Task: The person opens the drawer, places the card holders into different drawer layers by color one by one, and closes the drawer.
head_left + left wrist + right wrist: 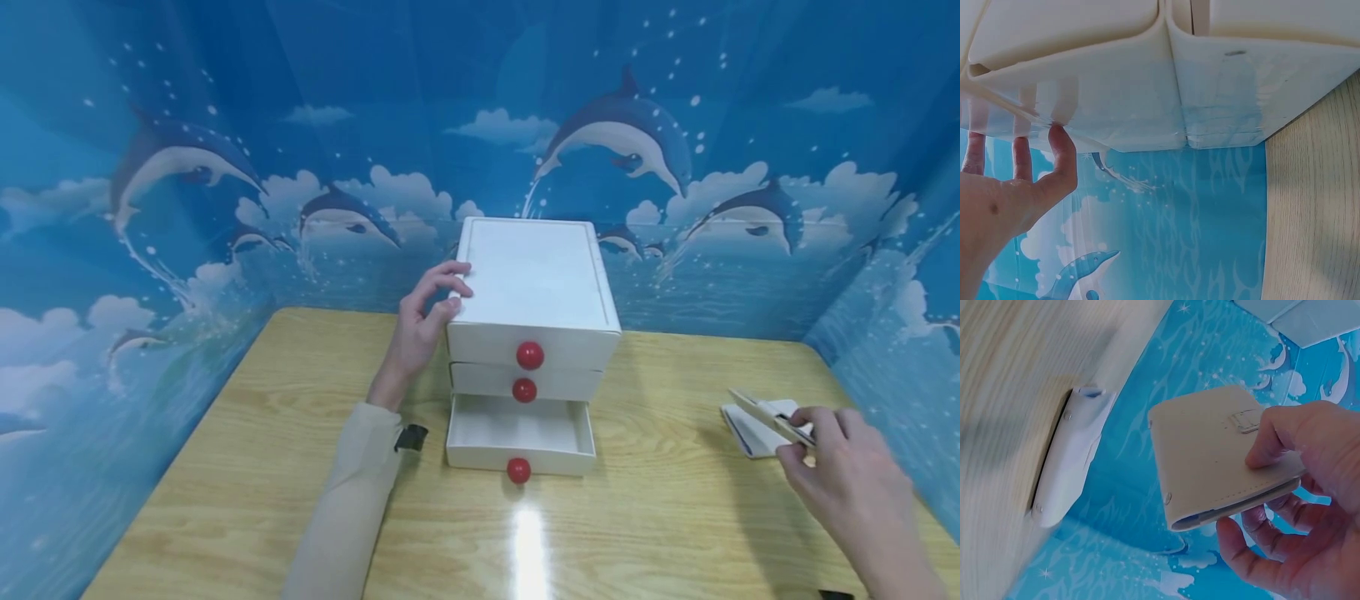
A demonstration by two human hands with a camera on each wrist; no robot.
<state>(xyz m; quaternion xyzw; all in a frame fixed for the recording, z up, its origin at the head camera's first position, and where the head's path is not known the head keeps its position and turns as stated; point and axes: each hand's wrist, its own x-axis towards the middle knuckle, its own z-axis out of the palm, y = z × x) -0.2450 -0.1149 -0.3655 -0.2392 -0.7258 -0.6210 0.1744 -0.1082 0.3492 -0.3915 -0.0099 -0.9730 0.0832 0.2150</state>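
A white drawer box (536, 275) with three drawers and red knobs stands near the back of the table. Its bottom drawer (522, 423) is pulled out, and no contents show inside it. My left hand (427, 312) rests on the box's top left edge; in the left wrist view its fingertips (1057, 134) touch the side. At the right, my right hand (851, 467) pinches a white wallet-like folding case (1204, 453) with a clasp strap and rivets, thumb on one face, fingers beneath. A second similar white case (1075, 456) lies on the table under it.
The wooden table (300, 492) is bounded by blue dolphin-print sheeting (420, 100) at the back and both sides. The upper drawers' red knobs (529, 356) stick out above the pulled-out bottom drawer.
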